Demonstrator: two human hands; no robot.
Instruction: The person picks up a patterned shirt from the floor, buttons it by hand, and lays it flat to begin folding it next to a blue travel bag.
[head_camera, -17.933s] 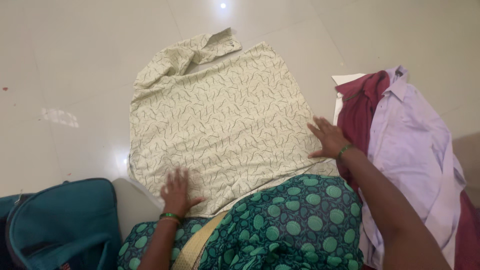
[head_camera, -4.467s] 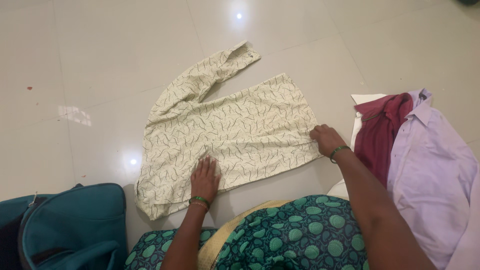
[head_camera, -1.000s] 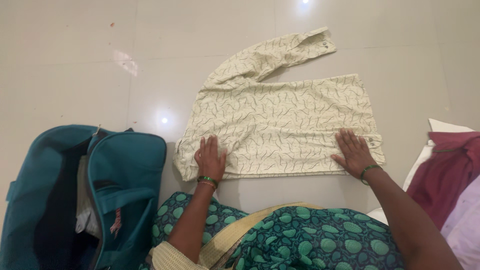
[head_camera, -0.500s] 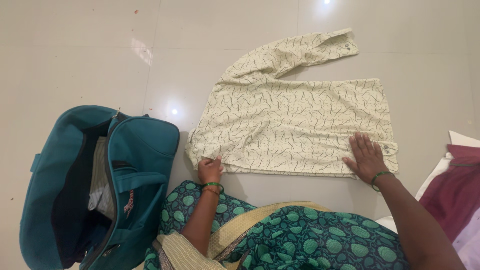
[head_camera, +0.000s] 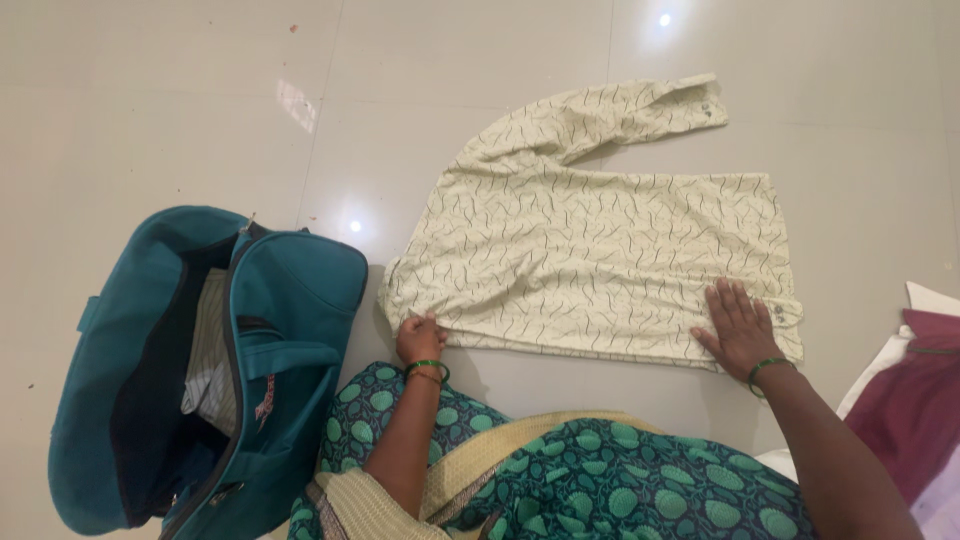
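Hands on a cream patterned shirt
Left hand pinches its near hem; right hand lies flat, fingers spread.

Shirt flat on the floor – open bag left of it, clothes pile right

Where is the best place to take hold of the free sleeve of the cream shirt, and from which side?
Probably at the buttoned cuff, coming from the far right side. The sleeve lies flat on the floor, angled away from the shirt, and its cuff end is free.
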